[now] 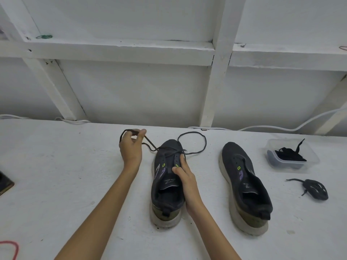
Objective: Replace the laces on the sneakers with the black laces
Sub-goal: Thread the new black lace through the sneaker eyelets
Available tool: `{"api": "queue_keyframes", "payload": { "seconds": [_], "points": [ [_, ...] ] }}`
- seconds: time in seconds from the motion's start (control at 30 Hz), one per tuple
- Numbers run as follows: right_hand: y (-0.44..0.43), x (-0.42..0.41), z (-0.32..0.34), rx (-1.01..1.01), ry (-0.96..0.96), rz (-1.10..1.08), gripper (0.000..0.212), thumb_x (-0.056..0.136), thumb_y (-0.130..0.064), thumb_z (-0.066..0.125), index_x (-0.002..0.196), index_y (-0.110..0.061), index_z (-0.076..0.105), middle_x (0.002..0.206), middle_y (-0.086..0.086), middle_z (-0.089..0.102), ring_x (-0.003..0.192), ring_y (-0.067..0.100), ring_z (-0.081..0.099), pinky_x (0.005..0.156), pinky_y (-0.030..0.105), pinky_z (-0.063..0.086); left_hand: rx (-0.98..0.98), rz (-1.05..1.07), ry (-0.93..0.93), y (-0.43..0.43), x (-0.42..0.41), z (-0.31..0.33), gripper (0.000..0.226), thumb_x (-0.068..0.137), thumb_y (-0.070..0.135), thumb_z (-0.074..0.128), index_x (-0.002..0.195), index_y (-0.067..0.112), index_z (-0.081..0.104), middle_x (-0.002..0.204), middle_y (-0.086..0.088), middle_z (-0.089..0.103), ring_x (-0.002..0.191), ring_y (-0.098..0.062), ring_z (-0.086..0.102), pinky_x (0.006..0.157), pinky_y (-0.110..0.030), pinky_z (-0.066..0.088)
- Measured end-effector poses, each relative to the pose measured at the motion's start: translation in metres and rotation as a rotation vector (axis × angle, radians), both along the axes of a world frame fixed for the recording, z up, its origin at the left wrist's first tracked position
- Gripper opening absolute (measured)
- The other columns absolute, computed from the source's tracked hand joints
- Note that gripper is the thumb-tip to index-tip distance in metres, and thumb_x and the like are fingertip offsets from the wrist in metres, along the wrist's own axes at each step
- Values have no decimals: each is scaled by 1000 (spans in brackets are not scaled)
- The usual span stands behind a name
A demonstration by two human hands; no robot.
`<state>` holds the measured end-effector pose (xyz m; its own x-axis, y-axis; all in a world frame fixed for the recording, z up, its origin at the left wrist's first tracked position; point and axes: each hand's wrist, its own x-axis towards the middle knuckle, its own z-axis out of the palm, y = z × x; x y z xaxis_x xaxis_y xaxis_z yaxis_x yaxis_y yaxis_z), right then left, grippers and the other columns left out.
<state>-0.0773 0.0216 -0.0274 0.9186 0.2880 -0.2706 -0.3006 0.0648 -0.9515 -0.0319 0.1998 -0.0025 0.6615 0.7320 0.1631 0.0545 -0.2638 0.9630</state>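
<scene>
lace (197, 136): thin limp cord, light, no stiffness. should slide through the eyelets if drawn along its run and snag if yanked sideways; best held near the tip (judgement). it crosses only the front eyelets of the laced sneaker (165, 199), one end looped loose on the surface (56, 166) past the toe.
left hand (130, 147): fingers curled round the other end, raised to the left.
right hand (187, 182): fingers nearly straight, lying on the upper by the eyelets, steadying.
second sneaker (246, 186): no lace, stands to the right.
black laces (290, 155) in the clear tub (311, 158); a bundled lace (315, 189) lies near it.
</scene>
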Motion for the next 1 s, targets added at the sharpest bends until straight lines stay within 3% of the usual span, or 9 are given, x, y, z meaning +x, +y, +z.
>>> {"api": "queue_keyframes", "payload": {
  "seconds": [0.1,0.23,0.37,0.47,0.6,0.73,0.83,0.93,1.0],
  "points": [
    [1,0,-1,0,-1,-9,89,65,-52,63,149,-38,35,149,-12,44,128,13,51,108,41,44,-2,-97,64,-8,-8,-5,24,89,39,66,87,16,61,78,7,61,67,-11,51,71,-36,48],
    [0,0,-1,12,-13,-17,79,70,-45,62,146,-38,40,145,-12,48,124,9,54,106,38,46,91,-287,204,-31,-25,-29,20,84,35,73,86,16,66,80,10,65,60,-3,51,60,-13,42],
    [-1,0,0,7,-23,-14,75,73,-41,61,145,-39,39,146,-13,47,124,8,53,107,36,45,220,-302,207,-29,-21,-32,7,88,25,68,87,18,66,86,3,68,68,-9,56,67,-24,42],
    [0,1,-1,6,-16,-5,83,71,-45,63,148,-36,36,150,-15,42,130,9,49,110,38,42,145,-173,99,-12,-7,-11,13,94,20,61,97,8,65,91,-3,65,73,-14,55,70,-24,39],
    [1,0,-2,-10,-3,-5,89,65,-53,62,149,-37,34,150,-13,42,131,11,48,110,40,42,57,-139,42,-2,-1,-4,13,96,25,58,95,12,60,88,-2,62,70,-12,53,71,-34,47],
    [2,1,-4,-13,-13,-15,88,65,-53,62,148,-38,36,150,-13,42,133,12,46,112,41,39,41,-252,121,-18,-12,-18,20,87,34,70,95,16,63,89,9,65,71,-7,55,68,-21,45],
    [2,1,-3,-14,-21,-19,88,65,-53,61,148,-37,37,150,-12,43,134,12,45,112,41,39,106,-339,177,-29,-22,-36,14,83,26,75,90,19,67,89,8,67,68,-6,54,66,-14,44],
    [2,1,-3,-23,-21,-21,87,66,-54,61,148,-38,36,151,-12,41,136,12,43,113,42,38,187,-303,204,-28,-18,-36,14,87,27,70,87,13,67,84,2,68,72,-12,58,69,-24,46],
    [3,1,-5,-35,-20,-15,86,68,-55,61,148,-40,35,152,-12,41,137,14,41,114,44,37,130,-260,177,-25,-15,-27,18,93,27,62,91,9,63,80,-2,67,69,-12,59,69,-31,48]
  ]
}}
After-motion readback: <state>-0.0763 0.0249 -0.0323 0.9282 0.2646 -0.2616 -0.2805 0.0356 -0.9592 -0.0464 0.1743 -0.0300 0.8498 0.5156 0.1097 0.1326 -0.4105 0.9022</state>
